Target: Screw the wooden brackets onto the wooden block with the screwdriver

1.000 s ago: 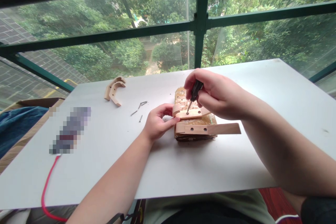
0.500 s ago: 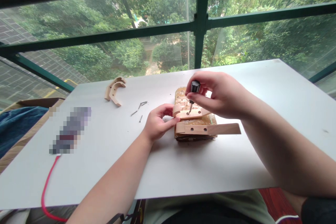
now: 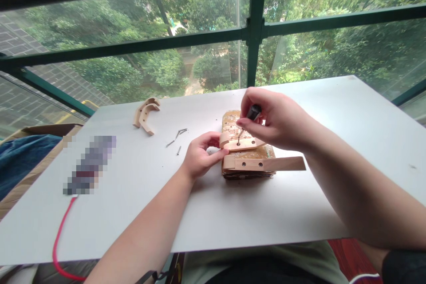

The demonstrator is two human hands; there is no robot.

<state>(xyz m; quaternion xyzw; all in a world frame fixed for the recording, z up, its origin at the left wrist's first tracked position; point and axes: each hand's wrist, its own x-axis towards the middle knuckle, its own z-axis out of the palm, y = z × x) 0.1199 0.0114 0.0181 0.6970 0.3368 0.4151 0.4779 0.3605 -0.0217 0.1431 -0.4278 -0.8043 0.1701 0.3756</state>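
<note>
A brown block (image 3: pixel 253 173) lies mid-table with two pale wooden strips on top. My right hand (image 3: pixel 276 117) is closed around a small black-handled screwdriver (image 3: pixel 253 112), whose tip stands in a hole of the upper wooden strip (image 3: pixel 248 143). My left hand (image 3: pixel 199 155) pinches the left end of that strip, thumb and fingers pressed on it. The lower wooden strip (image 3: pixel 266 163) with two screw holes sticks out to the right of the block.
Several loose screws (image 3: pixel 177 137) lie left of the block. Two curved wooden pieces (image 3: pixel 145 115) rest at the back left. A blurred object (image 3: pixel 89 165) with a red cable (image 3: pixel 60 239) sits at the left. The white table (image 3: pixel 233 213) ends at a window frame.
My right hand has turned the screwdriver in place, its fingers regripping the handle. The left hand and the block have stayed put.
</note>
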